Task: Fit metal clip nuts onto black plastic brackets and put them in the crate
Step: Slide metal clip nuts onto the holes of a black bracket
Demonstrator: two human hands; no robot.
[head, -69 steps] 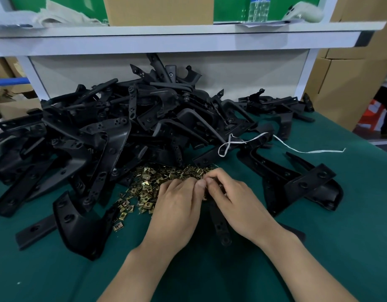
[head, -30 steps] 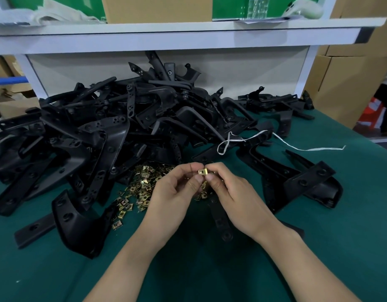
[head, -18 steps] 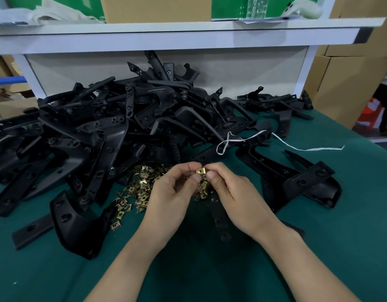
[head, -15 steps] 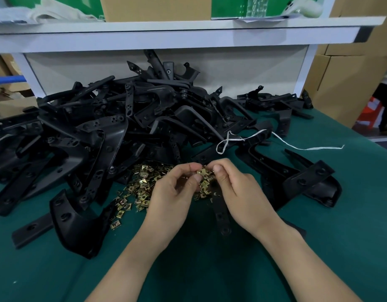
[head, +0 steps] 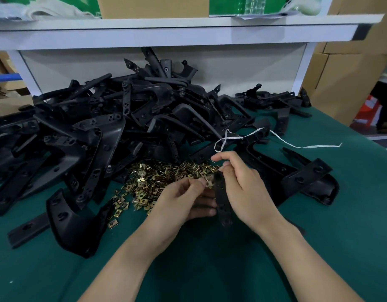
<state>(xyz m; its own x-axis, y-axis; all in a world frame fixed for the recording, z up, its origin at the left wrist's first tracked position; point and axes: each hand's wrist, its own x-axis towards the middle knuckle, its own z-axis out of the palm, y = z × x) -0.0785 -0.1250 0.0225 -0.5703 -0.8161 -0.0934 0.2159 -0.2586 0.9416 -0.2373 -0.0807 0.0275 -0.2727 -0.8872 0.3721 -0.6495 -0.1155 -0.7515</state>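
Left hand [head: 183,205] pinches one clip nut [head: 208,183] between thumb and forefinger. Right hand [head: 244,190], close beside it, grips the black bracket [head: 222,201], with the nut at the bracket's upper end. Risk: if the nut is presented askew, it may slip from the pinch into the nut heap [head: 157,179] just beyond. The bracket pile [head: 114,131] lies farther off; no crate is in view. Half a second ago both hands picked at the heap; the bracket is now raised.

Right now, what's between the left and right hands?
Head view: a flat black plastic bracket strip, held by the right hand; the left hand pinches a brass-coloured metal clip nut at its edge.
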